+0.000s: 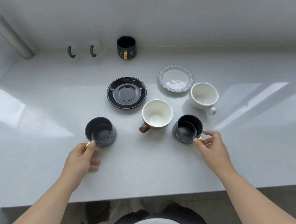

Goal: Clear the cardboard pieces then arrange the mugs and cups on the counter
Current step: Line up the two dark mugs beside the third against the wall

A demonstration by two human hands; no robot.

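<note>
My left hand (82, 157) grips the gold handle of a dark grey mug (101, 132) at the front left of the white counter (156, 167). My right hand (211, 147) pinches the gold handle of a second dark grey mug (187, 129). Between them stands a brown mug with a white inside (156, 116). A white cup (203, 95) stands farther right. A third dark mug with a gold handle (126, 47) stands by the back wall, next to two clear glass mugs with green handles (73, 52) (95, 50). No cardboard is in view.
A black saucer (126, 92) and a blue-rimmed clear plate (176, 81) lie behind the cups. A grey metal post (11, 35) slants at the back left. The counter's front edge runs just before my body.
</note>
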